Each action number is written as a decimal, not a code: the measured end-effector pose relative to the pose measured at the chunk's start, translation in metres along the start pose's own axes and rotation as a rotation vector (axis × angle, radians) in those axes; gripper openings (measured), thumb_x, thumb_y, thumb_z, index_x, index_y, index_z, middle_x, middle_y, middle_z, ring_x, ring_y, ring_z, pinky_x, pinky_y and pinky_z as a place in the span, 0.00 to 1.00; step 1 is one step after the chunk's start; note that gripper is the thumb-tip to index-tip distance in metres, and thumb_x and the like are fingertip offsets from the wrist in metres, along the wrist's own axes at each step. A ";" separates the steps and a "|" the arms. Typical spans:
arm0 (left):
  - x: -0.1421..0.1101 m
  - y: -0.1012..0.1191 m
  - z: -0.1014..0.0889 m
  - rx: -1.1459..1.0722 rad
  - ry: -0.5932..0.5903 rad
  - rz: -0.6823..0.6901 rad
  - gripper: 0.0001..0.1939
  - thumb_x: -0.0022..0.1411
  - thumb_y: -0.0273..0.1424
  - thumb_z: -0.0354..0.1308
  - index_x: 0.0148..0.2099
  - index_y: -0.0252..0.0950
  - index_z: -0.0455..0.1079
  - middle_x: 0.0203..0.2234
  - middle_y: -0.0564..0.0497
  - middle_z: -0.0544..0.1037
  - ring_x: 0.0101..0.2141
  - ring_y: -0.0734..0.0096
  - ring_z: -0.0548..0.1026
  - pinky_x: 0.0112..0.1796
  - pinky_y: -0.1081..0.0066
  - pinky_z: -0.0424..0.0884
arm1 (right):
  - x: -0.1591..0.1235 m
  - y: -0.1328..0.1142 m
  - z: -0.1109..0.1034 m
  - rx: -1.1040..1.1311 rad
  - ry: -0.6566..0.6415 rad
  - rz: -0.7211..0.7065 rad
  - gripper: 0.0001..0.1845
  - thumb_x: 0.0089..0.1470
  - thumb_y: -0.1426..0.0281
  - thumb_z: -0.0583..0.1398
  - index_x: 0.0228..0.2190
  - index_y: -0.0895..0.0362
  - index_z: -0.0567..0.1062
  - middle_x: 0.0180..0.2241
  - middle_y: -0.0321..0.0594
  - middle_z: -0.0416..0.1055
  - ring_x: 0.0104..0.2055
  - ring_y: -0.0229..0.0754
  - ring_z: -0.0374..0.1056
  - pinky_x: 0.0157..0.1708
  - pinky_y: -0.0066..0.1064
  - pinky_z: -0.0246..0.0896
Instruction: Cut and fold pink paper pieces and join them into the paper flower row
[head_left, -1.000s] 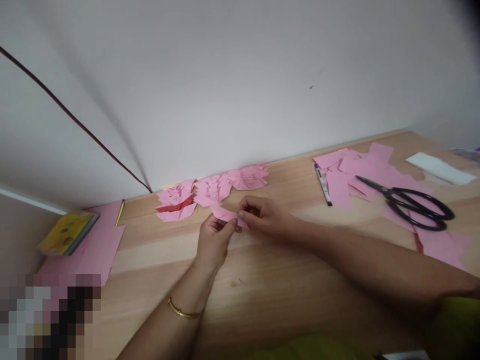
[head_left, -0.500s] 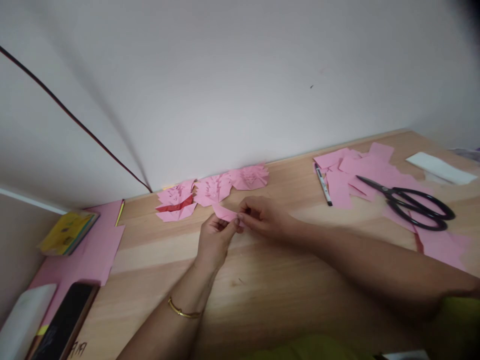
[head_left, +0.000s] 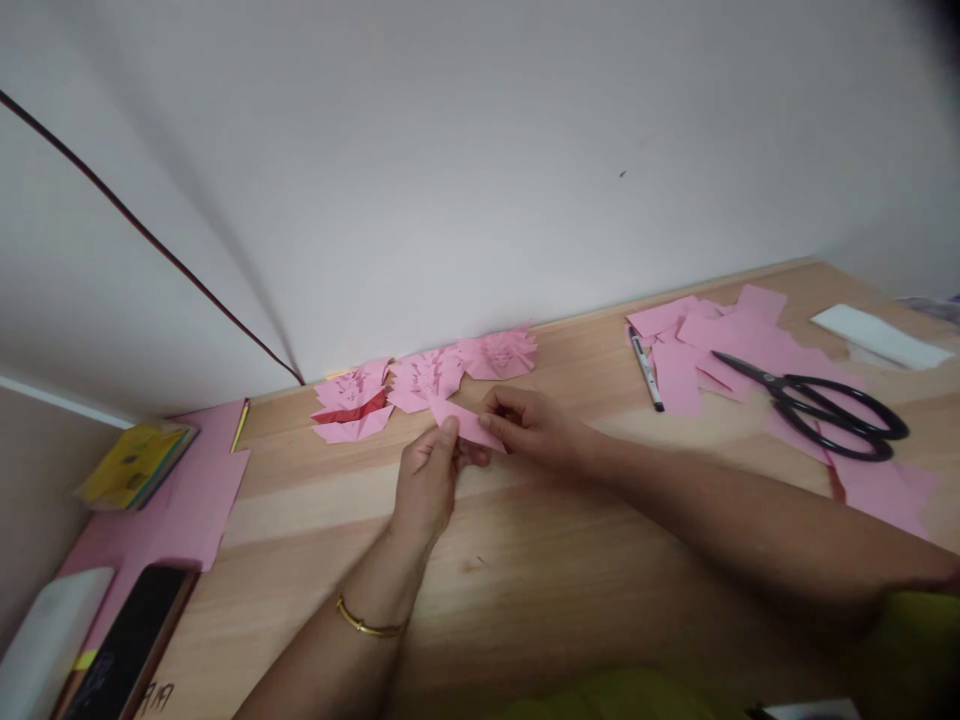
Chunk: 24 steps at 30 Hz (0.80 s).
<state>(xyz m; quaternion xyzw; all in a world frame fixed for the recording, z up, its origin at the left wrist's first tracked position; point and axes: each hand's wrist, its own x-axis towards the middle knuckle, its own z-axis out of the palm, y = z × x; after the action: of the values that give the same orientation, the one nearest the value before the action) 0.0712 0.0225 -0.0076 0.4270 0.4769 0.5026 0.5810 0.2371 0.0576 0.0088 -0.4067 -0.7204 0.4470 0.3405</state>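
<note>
A small folded piece of pink paper [head_left: 469, 424] is held between both hands above the wooden table [head_left: 570, 590]. My left hand [head_left: 427, 475] pinches its left end, thumb on top and fingers underneath. At the right end, my right hand [head_left: 529, 430] grips it between thumb and fingers. Just beyond the hands, several pink paper cut-outs with jagged edges [head_left: 426, 378] lie in a row against the wall. A red strip [head_left: 349, 409] shows among the leftmost ones.
On the right, black-handled scissors [head_left: 840, 415] and a marker [head_left: 646, 370] lie on loose pink paper pieces [head_left: 679, 385], near a white strip [head_left: 881, 336]. Larger pink sheets [head_left: 199, 500], a yellow packet [head_left: 136, 465], a pencil [head_left: 240, 425] and a dark flat object [head_left: 131, 640] are on the left.
My left thumb has shifted left along the paper, away from my right hand's fingertips. More of the paper's face now shows between the hands. Both arms stay nearly in place.
</note>
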 end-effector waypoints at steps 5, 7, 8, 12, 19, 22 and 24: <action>-0.002 0.001 -0.004 0.346 -0.045 0.001 0.15 0.56 0.41 0.62 0.29 0.31 0.74 0.22 0.49 0.77 0.26 0.74 0.73 0.30 0.74 0.66 | -0.002 0.000 0.003 0.106 -0.019 -0.022 0.12 0.58 0.64 0.55 0.26 0.57 0.66 0.23 0.34 0.66 0.27 0.34 0.61 0.27 0.26 0.54; -0.002 0.001 -0.003 0.361 -0.044 -0.007 0.15 0.56 0.41 0.62 0.29 0.31 0.74 0.20 0.50 0.76 0.23 0.75 0.70 0.27 0.75 0.64 | -0.003 -0.001 0.005 0.113 -0.020 -0.026 0.11 0.58 0.64 0.55 0.26 0.57 0.66 0.23 0.34 0.66 0.27 0.35 0.62 0.28 0.26 0.54; -0.002 0.002 -0.002 0.353 -0.044 -0.011 0.16 0.55 0.41 0.62 0.29 0.31 0.74 0.19 0.51 0.75 0.22 0.76 0.69 0.26 0.75 0.63 | -0.004 -0.001 0.005 0.106 -0.014 -0.028 0.12 0.58 0.64 0.55 0.26 0.57 0.66 0.23 0.34 0.66 0.27 0.35 0.62 0.28 0.26 0.54; -0.001 0.004 0.002 0.330 -0.056 -0.039 0.15 0.51 0.39 0.65 0.25 0.31 0.72 0.17 0.53 0.71 0.21 0.78 0.66 0.24 0.76 0.59 | -0.004 -0.002 0.006 0.054 0.007 -0.030 0.12 0.57 0.63 0.55 0.25 0.57 0.66 0.22 0.34 0.64 0.26 0.35 0.60 0.27 0.27 0.54; -0.005 0.009 0.005 0.317 -0.103 -0.036 0.14 0.48 0.39 0.66 0.27 0.32 0.74 0.20 0.53 0.73 0.23 0.76 0.67 0.26 0.76 0.61 | -0.004 -0.004 0.005 0.042 0.015 -0.024 0.12 0.57 0.63 0.55 0.25 0.58 0.66 0.23 0.34 0.63 0.27 0.35 0.58 0.27 0.27 0.53; -0.004 0.007 0.005 0.338 -0.148 -0.025 0.14 0.52 0.39 0.63 0.27 0.32 0.73 0.20 0.52 0.73 0.23 0.76 0.67 0.26 0.75 0.60 | -0.005 -0.006 0.007 0.040 0.019 -0.032 0.13 0.57 0.63 0.54 0.25 0.57 0.65 0.23 0.34 0.63 0.27 0.35 0.58 0.28 0.27 0.53; -0.004 0.006 0.005 0.359 -0.152 -0.026 0.12 0.53 0.38 0.63 0.28 0.32 0.74 0.20 0.52 0.73 0.23 0.75 0.67 0.25 0.75 0.60 | -0.005 -0.006 0.008 0.030 0.018 -0.038 0.12 0.57 0.63 0.54 0.25 0.57 0.65 0.24 0.34 0.63 0.28 0.35 0.58 0.28 0.27 0.53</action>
<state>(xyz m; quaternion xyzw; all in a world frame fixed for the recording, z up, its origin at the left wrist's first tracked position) 0.0747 0.0193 -0.0004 0.5544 0.5193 0.3681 0.5362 0.2305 0.0481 0.0107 -0.3920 -0.7180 0.4474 0.3613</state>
